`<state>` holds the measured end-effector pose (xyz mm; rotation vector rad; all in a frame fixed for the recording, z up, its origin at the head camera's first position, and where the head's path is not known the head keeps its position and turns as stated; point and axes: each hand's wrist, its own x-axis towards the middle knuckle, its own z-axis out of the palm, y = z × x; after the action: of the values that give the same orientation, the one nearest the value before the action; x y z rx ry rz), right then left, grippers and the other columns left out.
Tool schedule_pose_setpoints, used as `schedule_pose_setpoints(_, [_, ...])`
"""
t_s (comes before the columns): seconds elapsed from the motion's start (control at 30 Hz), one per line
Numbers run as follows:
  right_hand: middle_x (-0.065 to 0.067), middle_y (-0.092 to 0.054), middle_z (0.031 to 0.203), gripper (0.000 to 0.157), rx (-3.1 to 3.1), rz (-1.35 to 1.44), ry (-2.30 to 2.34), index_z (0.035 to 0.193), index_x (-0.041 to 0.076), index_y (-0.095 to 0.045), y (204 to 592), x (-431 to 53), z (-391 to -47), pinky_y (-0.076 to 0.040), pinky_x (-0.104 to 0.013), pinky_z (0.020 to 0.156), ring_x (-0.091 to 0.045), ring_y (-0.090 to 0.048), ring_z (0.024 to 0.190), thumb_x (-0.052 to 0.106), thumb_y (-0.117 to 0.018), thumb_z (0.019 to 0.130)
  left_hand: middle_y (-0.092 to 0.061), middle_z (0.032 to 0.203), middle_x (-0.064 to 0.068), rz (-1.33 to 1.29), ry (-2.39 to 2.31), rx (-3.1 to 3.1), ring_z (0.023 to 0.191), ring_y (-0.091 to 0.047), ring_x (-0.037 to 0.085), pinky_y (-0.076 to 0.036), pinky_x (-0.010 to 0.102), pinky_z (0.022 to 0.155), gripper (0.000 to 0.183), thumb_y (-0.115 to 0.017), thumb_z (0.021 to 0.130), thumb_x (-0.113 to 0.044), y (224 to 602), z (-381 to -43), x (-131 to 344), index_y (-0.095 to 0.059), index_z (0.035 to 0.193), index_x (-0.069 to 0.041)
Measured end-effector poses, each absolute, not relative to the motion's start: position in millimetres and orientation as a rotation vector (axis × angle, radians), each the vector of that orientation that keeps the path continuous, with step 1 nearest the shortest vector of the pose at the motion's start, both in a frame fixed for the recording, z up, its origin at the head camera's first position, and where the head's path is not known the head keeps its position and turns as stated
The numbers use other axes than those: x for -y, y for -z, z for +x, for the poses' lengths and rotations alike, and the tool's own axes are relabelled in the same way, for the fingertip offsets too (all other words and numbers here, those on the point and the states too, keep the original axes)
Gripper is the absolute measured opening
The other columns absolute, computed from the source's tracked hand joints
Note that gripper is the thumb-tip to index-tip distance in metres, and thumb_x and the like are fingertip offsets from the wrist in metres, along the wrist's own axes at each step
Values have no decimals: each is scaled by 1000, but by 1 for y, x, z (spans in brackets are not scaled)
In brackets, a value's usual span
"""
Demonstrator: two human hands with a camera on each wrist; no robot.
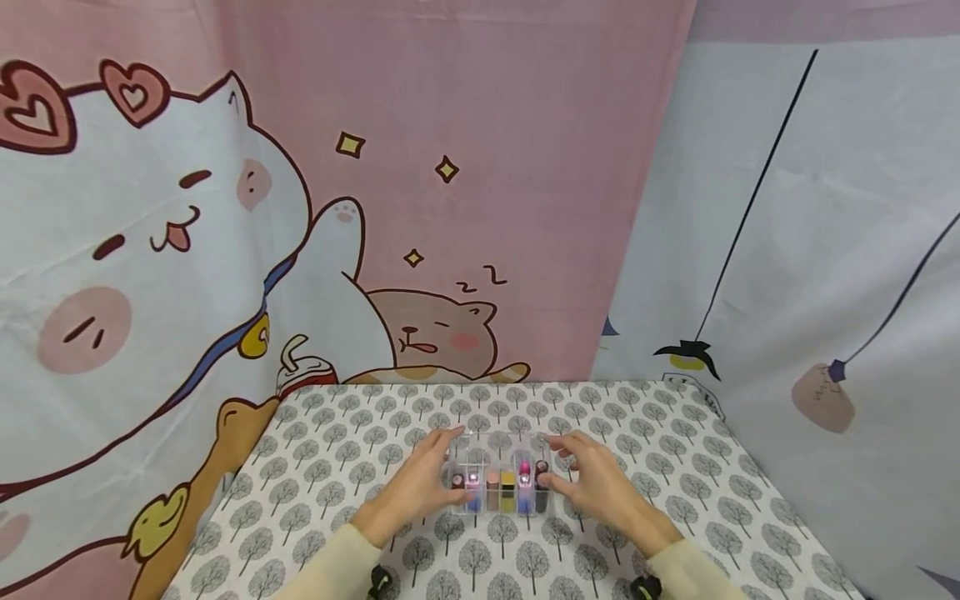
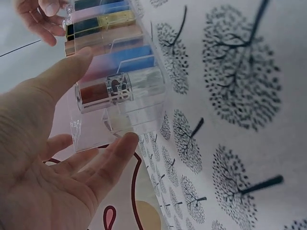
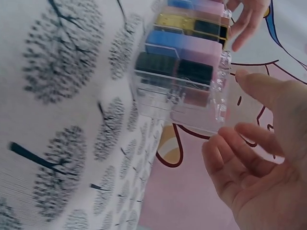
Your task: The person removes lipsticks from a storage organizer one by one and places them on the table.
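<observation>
Clear plastic divided case [image 1: 498, 450]: right-wrist view reveals a gap, unclear from head view, before the spread right hand [image 3: 268, 184]; left hand [image 2: 60, 187] pinches one end.

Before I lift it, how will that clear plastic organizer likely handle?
The clear organizer is probably stiff, given its straight, thin walls, though those might crack if dropped. Its glossy plastic could feel slippery. Cosmetic tubes sit in its compartments, so they may shift or rattle if it tips.
</observation>
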<state>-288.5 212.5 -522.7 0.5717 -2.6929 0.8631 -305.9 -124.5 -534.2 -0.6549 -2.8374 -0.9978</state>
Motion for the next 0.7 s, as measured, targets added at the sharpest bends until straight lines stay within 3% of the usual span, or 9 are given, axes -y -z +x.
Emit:
schedule_pose_setpoints(0.17, [-5, -81, 142, 47, 2663, 706, -720, 146, 12, -79, 516, -210, -296, -66, -59, 116, -31, -77, 131, 28, -91, 103, -53, 175, 24, -672, 982, 2849, 136, -73, 43, -65, 67, 117, 121, -109, 81, -36, 533, -308, 122, -43, 179, -11])
schedule_pose_setpoints(0.4, [-1, -79, 146, 39, 2700, 874, -687, 146, 16, -79, 515, -208, -309, -64, -56, 122, -26, -75, 137, 23, -85, 108, -45, 181, 28, -622, 1048, 2869, 143, -69, 49, -57, 75, 123, 124, -110, 78, -35, 534, -308, 122, -43, 180, -14])
schedule_pose_setpoints(0.7, [-2, -80, 149, 36, 2747, 1001, -613, 144, 19, -80, 513, -203, -322, -58, -61, 128, -29, -72, 144, 19, -82, 108, -50, 179, 21, -625, 1076, 2869, 138, -73, 42, -65, 66, 117, 123, -109, 79, -33, 535, -310, 122, -42, 180, -15])
